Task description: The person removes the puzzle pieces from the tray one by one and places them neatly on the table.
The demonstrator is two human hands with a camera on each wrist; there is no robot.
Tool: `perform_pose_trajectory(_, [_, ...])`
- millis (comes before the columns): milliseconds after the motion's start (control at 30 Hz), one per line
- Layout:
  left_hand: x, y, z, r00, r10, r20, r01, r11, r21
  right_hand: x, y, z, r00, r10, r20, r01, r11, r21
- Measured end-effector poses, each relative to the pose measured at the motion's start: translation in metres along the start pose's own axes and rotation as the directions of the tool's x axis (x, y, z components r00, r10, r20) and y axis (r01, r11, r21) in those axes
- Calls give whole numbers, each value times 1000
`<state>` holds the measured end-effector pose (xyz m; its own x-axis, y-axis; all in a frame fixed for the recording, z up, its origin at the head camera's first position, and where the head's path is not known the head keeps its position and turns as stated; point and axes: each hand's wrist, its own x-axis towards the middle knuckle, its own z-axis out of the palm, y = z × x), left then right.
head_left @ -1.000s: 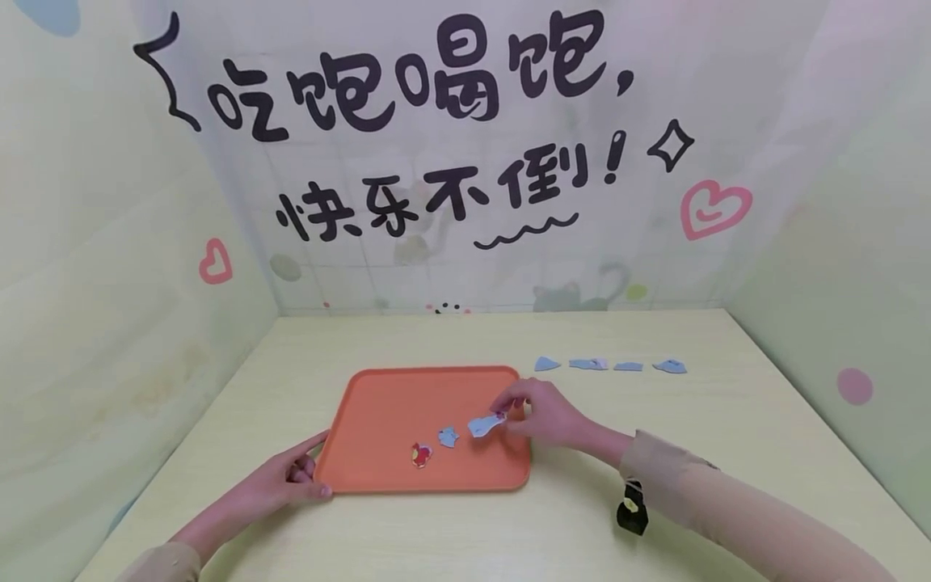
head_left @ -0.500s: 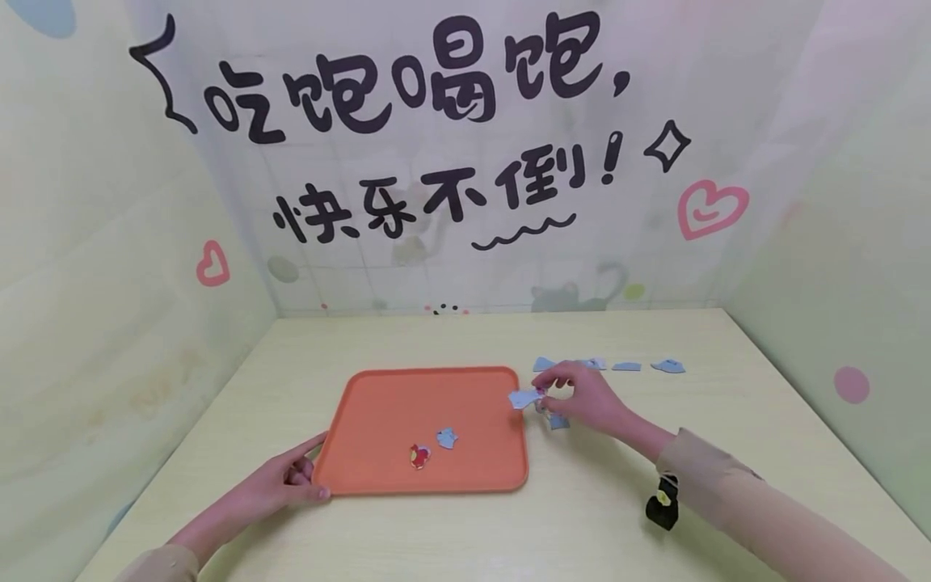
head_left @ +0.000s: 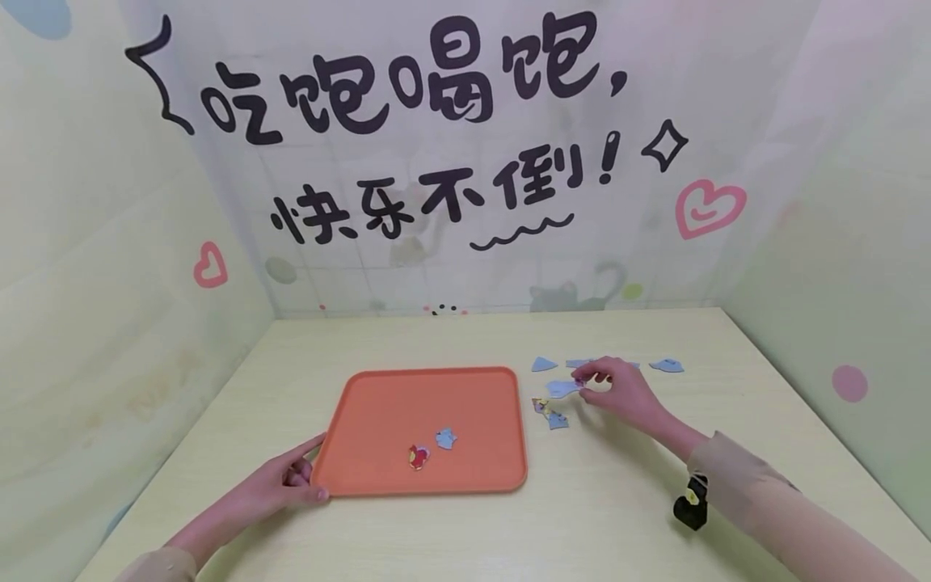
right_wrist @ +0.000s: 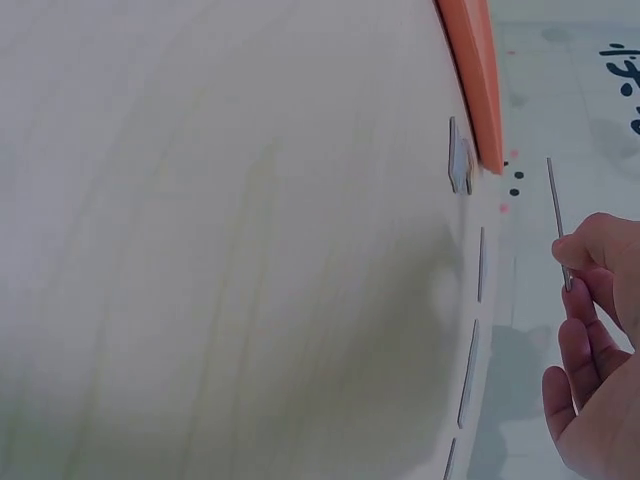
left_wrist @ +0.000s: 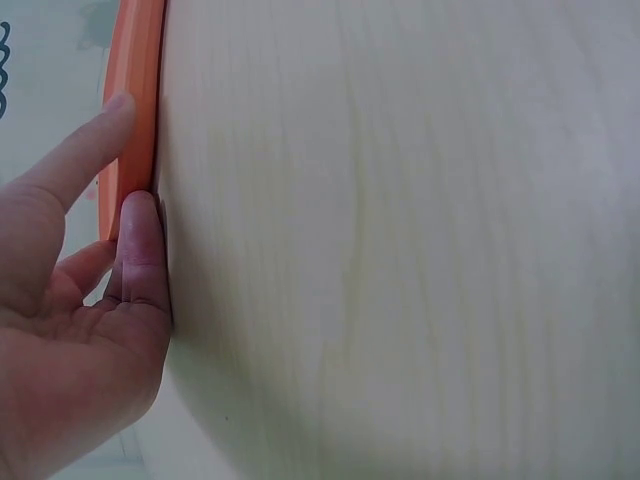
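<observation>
My right hand [head_left: 621, 396] pinches a light-blue jigsaw puzzle piece [head_left: 562, 389] between thumb and fingers, above the table right of the orange tray [head_left: 378, 408]. Seen edge-on in the right wrist view, the puzzle piece [right_wrist: 556, 210] is thin and held clear of the tabletop. My left hand [head_left: 284, 482] grips the tray's near left corner; in the left wrist view the thumb and fingers sit around its edge [left_wrist: 138, 90]. Two pieces lie on the tray: a red one [head_left: 418, 457] and a small blue one [head_left: 446, 438].
Blue pieces form a row at the back right, including one at the left end [head_left: 543, 364] and one at the right end [head_left: 666, 365]; my right hand partly covers the row. A patterned piece [head_left: 540, 406] and a blue one [head_left: 558, 420] lie beside the tray.
My right hand has carried the light-blue puzzle piece off the tray, rightward and slightly back over the table. The left hand stays at the tray corner.
</observation>
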<state>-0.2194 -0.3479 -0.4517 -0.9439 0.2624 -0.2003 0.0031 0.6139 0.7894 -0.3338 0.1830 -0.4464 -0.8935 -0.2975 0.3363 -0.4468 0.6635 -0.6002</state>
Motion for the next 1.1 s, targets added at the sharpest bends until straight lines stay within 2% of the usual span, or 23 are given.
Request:
perform_pose_trajectory(133, [0,-1,1,1000,7,-4,-7,1000,-4,-4,8,-4,1000,10,-6,-10,1000,-3])
perform_pose_trajectory(433, [0,-3,1,1000,18,-4,-18,1000,-17,-15,20,-9,996,88,-2,-88,996,-14])
perform_pose_trajectory(800, [1,-3,0,1000,4,-1,-4,1000,-15,-27,27,-10,981,174,90,-174,985,0])
perform_pose_trajectory(967, [1,-2,0,1000,-4,0,4,1000,-9,-31,33,-9,977,178,118,-177,984,-23])
perform_pose_trajectory(1100, [1,-2,0,1000,-6,0,6,1000,-8,-31,36,-12,970,174,171,-173,985,-20])
